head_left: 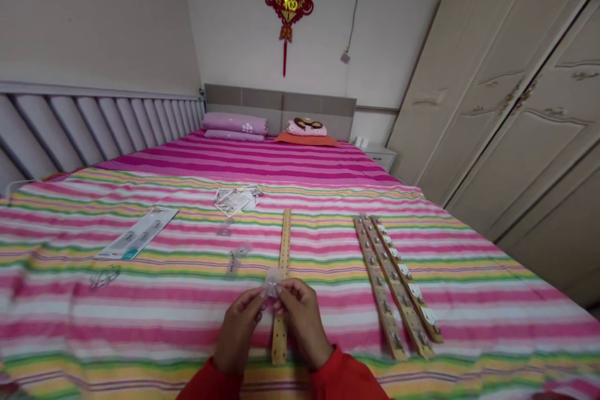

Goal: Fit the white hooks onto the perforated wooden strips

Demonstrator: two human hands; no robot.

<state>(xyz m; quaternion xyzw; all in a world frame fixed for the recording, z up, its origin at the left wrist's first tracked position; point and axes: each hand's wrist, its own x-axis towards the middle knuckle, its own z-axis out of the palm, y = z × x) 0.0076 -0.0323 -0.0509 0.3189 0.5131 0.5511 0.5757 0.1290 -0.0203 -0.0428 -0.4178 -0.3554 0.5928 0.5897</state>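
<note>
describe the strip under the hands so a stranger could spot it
On the striped sheet, find the left hand and right hand close together near the front. The strip lies lengthwise beneath them, its far end pointing toward the headboard. Unlike the three strips grouped to the right, it lies alone, dotted, without their shiny pieces.

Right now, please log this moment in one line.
left hand: pinches small clear plastic bag; right hand: pinches same bag; beneath: yellow holed wooden strip; farther right: three brown strips
</note>
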